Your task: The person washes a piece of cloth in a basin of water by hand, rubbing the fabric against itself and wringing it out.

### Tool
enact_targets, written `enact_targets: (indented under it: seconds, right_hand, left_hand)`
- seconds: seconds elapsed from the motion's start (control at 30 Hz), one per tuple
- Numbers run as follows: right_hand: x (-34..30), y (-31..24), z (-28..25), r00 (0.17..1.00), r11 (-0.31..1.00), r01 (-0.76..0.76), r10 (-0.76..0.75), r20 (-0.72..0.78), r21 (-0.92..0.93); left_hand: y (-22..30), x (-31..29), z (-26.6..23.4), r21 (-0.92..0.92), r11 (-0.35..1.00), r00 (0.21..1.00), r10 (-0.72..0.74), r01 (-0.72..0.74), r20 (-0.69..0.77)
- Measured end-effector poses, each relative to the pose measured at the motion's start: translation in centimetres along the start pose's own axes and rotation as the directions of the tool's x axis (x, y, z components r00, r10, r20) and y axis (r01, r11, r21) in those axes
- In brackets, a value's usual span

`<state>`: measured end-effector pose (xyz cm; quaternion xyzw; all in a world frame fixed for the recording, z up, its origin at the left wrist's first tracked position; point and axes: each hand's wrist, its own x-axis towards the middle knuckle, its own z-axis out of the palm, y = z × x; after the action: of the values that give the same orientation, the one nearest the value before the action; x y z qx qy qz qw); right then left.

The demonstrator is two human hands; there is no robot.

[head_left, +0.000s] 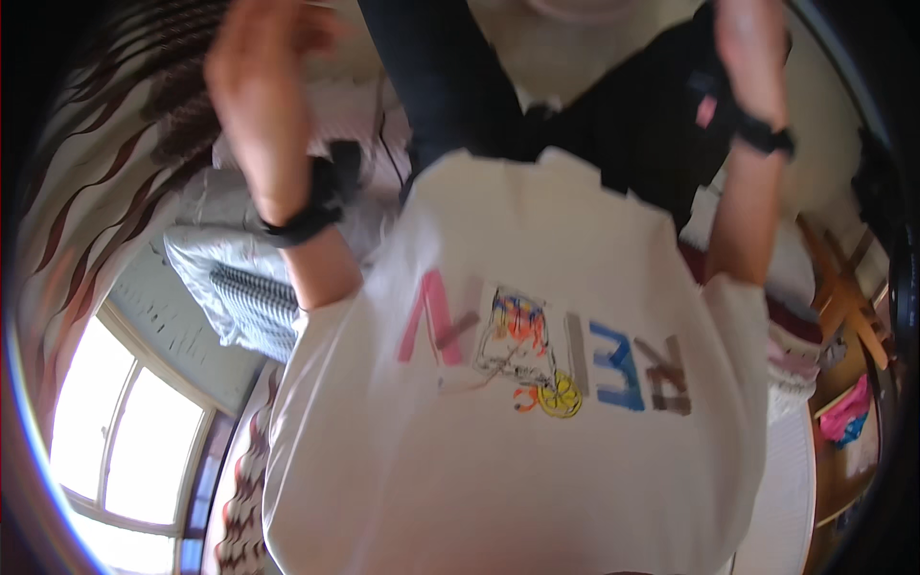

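Note:
My left hand [259,57] is raised at the upper left, smeared by motion, with a black strap and a small dark block on its wrist. Its blurred fingers point toward the top edge, and nothing can be made out in them. At the upper right, my right hand [750,34] is cut off by the top edge; its fingers are out of sight. A black band [764,134] circles that wrist. Between my arms spreads my white T-shirt [517,489] with a coloured print. Below my hands are my legs in black trousers [450,77], spread apart.
Grey and checked cloth [254,297] lies piled at my left, beside a wavy-striped curtain [96,182] and a bright window [125,441]. On the right are a wooden frame [843,297] and a pink cloth [843,407]. A pale round rim [585,10] shows at the top.

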<state>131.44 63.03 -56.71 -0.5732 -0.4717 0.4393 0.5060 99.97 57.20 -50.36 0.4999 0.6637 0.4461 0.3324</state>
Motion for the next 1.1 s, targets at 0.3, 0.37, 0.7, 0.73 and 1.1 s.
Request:
enact_targets:
  seconds: [0.3,0.37,0.7,0.73,1.1]
  right_hand:
    - [-7.0,-1.2,7.1,0.859,0.724,-0.496,0.329,0.393,0.479]
    - [-7.3,-1.9,5.9,0.875,0.893,-0.370,0.242,0.418,0.257]
    - [-5.6,-3.9,4.3,0.921,0.957,-0.265,0.214,0.327,0.120]
    - [-5.9,-3.8,4.2,0.911,0.953,-0.298,0.269,0.312,0.048]
    - [-2.4,-2.2,3.5,0.987,0.960,0.120,-0.142,-0.072,-0.253]
  left_hand:
    - [-0.4,0.1,7.1,-0.262,0.884,0.822,-0.202,0.388,0.533]
    - [-0.1,0.2,7.1,-0.426,0.859,0.877,-0.052,0.283,0.478]
    - [-1.8,0.3,7.9,-0.620,0.763,0.924,0.081,0.184,0.374]
    - [-1.5,-0.1,7.7,-0.597,0.780,0.919,0.075,0.188,0.388]
    - [-0.3,0.6,7.1,-0.474,0.788,0.772,-0.003,0.393,0.635]
